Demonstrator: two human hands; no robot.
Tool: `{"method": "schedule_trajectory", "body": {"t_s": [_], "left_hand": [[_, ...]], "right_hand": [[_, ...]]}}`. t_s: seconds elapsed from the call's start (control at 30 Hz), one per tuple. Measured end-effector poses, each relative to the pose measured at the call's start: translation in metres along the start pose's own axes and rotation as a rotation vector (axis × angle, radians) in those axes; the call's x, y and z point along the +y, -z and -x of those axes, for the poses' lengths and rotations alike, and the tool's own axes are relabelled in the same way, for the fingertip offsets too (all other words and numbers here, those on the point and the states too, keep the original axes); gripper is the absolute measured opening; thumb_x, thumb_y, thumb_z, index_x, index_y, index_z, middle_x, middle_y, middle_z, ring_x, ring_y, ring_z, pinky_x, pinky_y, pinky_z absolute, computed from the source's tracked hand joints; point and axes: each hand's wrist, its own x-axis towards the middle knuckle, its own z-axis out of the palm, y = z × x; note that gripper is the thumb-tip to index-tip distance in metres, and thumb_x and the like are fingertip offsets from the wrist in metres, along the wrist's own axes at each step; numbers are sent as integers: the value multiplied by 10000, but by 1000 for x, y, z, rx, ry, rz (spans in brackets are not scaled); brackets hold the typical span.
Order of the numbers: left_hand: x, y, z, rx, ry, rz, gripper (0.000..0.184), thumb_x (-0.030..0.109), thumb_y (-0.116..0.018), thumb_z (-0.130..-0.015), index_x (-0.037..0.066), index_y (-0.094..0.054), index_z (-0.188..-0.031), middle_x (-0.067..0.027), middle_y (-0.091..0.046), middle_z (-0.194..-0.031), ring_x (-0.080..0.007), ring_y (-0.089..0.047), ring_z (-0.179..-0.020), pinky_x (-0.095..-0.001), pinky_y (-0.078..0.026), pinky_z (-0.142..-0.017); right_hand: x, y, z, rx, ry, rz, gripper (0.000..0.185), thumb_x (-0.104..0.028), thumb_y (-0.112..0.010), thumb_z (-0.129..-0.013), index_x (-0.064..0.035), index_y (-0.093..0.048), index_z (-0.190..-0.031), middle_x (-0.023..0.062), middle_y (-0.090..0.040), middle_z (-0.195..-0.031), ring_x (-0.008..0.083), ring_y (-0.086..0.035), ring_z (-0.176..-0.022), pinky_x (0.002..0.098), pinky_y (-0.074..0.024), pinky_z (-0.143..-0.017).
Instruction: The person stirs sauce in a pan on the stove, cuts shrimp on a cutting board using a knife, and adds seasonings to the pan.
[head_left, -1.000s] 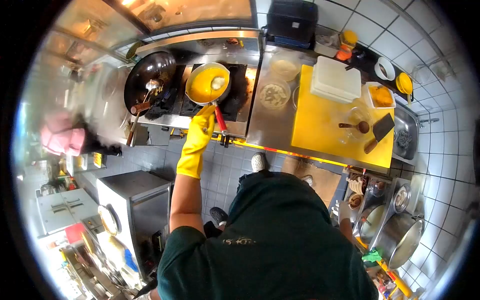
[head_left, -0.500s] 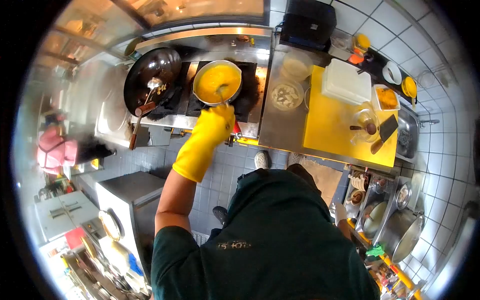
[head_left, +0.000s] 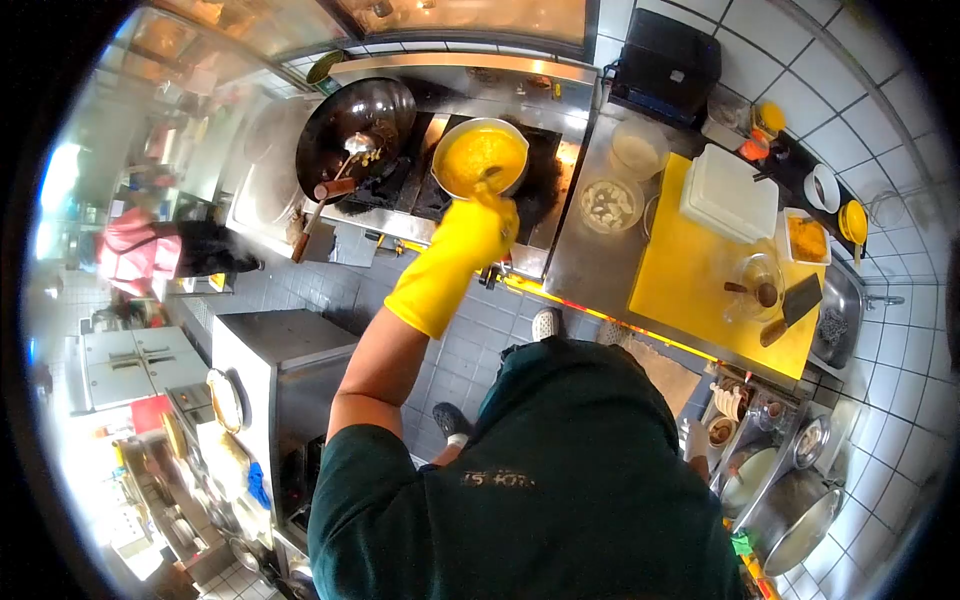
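Observation:
My left hand (head_left: 485, 222), in a long yellow rubber glove, is closed around the handle of a metal ladle (head_left: 490, 178). The ladle's head dips into thick yellow liquid in a round metal pan (head_left: 436, 160) on the stove. Most of the handle is hidden by the glove. A reddish pan handle (head_left: 505, 263) shows just below the glove. My right hand (head_left: 694, 436) hangs low beside my body, partly hidden by the dark shirt; its fingers cannot be made out. Left of the pan, a black wok (head_left: 330, 125) holds another ladle (head_left: 358, 144) with a wooden handle.
On the right counter a yellow board (head_left: 670, 260) carries a white lidded box (head_left: 735, 190), a tray of orange food (head_left: 805, 238) and a cleaver (head_left: 800, 300). Clear bowls (head_left: 610, 205) stand beside the stove. A person in pink (head_left: 140, 250) is at far left.
The whole view has shifted, so the stove appears farther right. My left hand stays at the pan, with the ladle's head now nearer the pan's near right rim.

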Motion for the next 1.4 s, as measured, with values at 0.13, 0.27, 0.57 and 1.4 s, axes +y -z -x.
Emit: {"method": "schedule_trajectory", "body": {"t_s": [0.13, 0.27, 0.57, 1.4], "left_hand": [[3, -1, 0, -165, 111, -16, 161, 209, -673, -893, 122, -716, -1021, -183, -718, -860, -422, -700, -778, -506, -577, -676], [17, 8, -2, -29, 71, 27, 160, 223, -672, -880, 133, -743, -991, -173, -731, -850, -420, -710, -784, -512, -586, -702], [3, -1, 3, 7, 188, 150, 168, 266, -606, -945, 111, -671, -932, -190, -724, -914, -430, -703, -793, -556, -566, -694], [17, 2, 15, -186, 54, -158, 174, 206, -641, -907, 88, -628, -1034, -176, -715, -927, -409, -715, -763, -533, -577, -676]], "right_hand": [[6, 13, -11, -23, -62, 24, 241, -220, -632, -965, -67, -671, -1146, 108, -677, -1051, 233, -673, -797, 386, -593, -698], [33, 46, -46, -160, 7, 89, 234, -198, -631, -968, -63, -666, -1156, 105, -676, -1054, 236, -681, -808, 379, -594, -687], [0, 16, -6, 14, -45, 126, 229, -168, -566, -990, -58, -675, -1159, 119, -691, -1067, 238, -696, -817, 363, -603, -674], [9, -21, 23, -54, 94, 98, 256, -162, -532, -1030, -32, -655, -1214, 115, -671, -1023, 226, -681, -850, 354, -612, -704]]}}
